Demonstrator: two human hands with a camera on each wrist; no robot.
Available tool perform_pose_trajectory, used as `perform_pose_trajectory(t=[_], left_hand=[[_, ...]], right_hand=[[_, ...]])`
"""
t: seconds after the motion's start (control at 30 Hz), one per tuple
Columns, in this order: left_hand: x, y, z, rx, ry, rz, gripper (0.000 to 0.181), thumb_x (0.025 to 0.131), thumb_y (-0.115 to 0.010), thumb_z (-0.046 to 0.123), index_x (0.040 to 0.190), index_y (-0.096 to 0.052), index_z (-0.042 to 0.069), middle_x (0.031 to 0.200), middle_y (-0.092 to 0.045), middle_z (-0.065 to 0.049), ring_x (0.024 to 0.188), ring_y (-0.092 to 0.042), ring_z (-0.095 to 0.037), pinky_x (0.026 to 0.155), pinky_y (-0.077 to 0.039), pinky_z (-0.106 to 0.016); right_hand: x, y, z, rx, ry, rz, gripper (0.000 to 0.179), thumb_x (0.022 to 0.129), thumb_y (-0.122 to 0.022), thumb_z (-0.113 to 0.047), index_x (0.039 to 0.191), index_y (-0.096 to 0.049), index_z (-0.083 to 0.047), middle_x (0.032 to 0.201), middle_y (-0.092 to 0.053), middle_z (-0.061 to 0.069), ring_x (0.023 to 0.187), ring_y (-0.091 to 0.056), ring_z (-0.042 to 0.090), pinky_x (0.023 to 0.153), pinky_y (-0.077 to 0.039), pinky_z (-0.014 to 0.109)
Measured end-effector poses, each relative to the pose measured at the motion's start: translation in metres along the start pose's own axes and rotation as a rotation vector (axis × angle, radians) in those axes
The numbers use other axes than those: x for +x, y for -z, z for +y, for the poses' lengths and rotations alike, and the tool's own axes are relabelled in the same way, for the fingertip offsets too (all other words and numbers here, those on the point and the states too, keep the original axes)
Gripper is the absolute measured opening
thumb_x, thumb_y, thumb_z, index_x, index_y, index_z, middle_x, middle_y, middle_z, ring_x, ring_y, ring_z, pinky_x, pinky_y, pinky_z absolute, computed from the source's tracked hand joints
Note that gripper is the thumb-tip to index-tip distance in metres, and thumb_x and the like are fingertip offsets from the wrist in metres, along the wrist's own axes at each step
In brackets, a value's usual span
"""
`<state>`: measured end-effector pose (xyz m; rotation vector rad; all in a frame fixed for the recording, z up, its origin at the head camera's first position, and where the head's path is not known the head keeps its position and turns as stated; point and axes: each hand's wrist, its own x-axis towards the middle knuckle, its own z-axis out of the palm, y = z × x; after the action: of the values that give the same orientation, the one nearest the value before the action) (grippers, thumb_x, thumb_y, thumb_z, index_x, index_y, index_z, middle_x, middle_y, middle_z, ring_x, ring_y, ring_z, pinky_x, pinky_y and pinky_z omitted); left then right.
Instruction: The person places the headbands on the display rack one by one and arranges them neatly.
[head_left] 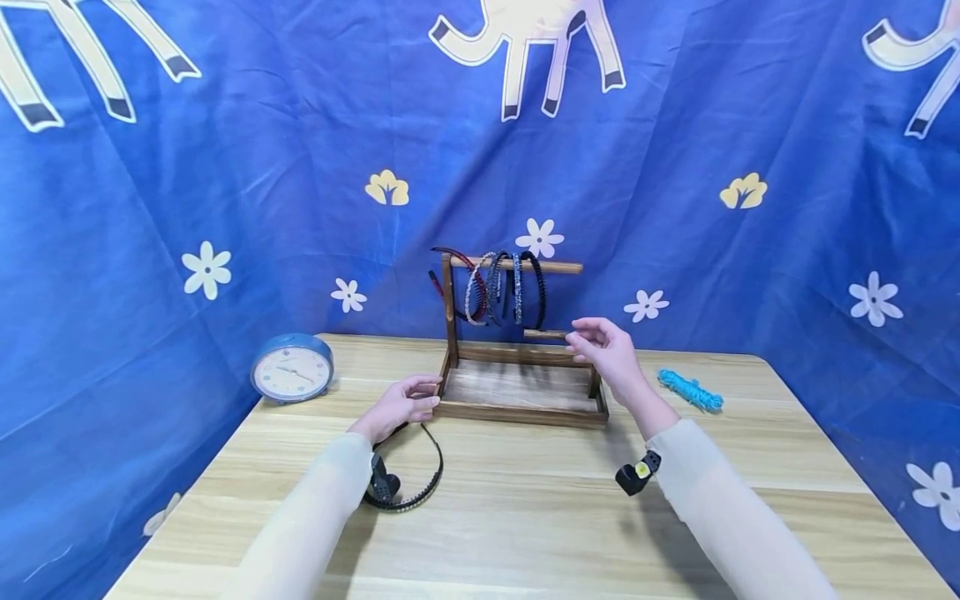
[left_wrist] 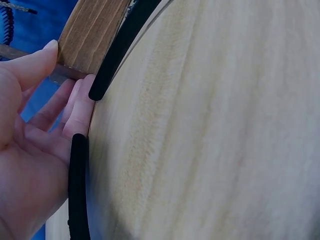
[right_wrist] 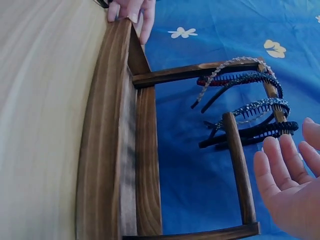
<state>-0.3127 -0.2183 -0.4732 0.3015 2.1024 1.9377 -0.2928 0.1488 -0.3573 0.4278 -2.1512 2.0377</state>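
A wooden rack with a tray base and two rods stands at the back of the table. Several headbands hang on its upper rod: red, beaded, glittery and black ones. My left hand holds the tray's front left corner between thumb and fingers. By the shorter lower rod hovers my right hand, fingers loosely bent around nothing. The right wrist view shows this hand apart from the rod. A black toothed headband lies on the table under my left wrist.
A blue round clock stands at the table's back left. To the right of the rack lies a bundle of turquoise cord. A blue patterned cloth hangs behind the table and along its sides.
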Motion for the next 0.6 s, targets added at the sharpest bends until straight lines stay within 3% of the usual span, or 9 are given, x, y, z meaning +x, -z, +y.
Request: perform_pose_trajectory(t=[0.17,0.4,0.6], left_hand=[[-0.001,-0.002,0.003,0.009,-0.006,0.013,0.053,0.09,-0.06,0.005,0.138,-0.038,-0.001,0.134,-0.038,-0.028,0.11,-0.051,-0.034,0.09,-0.051,-0.041],[0.0,-0.005,0.005,0.004,0.009,0.027,0.051,0.09,-0.059,0.003,0.137,-0.04,0.002,0.133,-0.041,-0.024,0.107,-0.053,-0.03,0.089,-0.052,-0.039],[-0.004,-0.003,0.008,0.022,0.001,0.023,0.05,0.09,-0.058,0.004,0.137,-0.039,-0.002,0.133,-0.04,-0.026,0.11,-0.051,-0.035,0.09,-0.05,-0.041]], right_hand=[[-0.009,-0.001,0.003,0.016,0.016,-0.022,0.037,0.088,-0.065,-0.01,0.119,-0.052,0.007,0.104,-0.058,0.028,0.087,-0.064,0.033,0.073,-0.057,0.033],[-0.019,-0.008,0.007,0.039,0.031,-0.06,0.034,0.088,-0.063,-0.007,0.116,-0.052,0.008,0.093,-0.062,0.013,0.078,-0.066,0.015,0.07,-0.057,0.028],[-0.024,-0.016,0.012,0.051,0.031,-0.084,0.031,0.087,-0.065,-0.007,0.113,-0.055,0.006,0.092,-0.062,0.012,0.079,-0.066,0.018,0.071,-0.057,0.031]])
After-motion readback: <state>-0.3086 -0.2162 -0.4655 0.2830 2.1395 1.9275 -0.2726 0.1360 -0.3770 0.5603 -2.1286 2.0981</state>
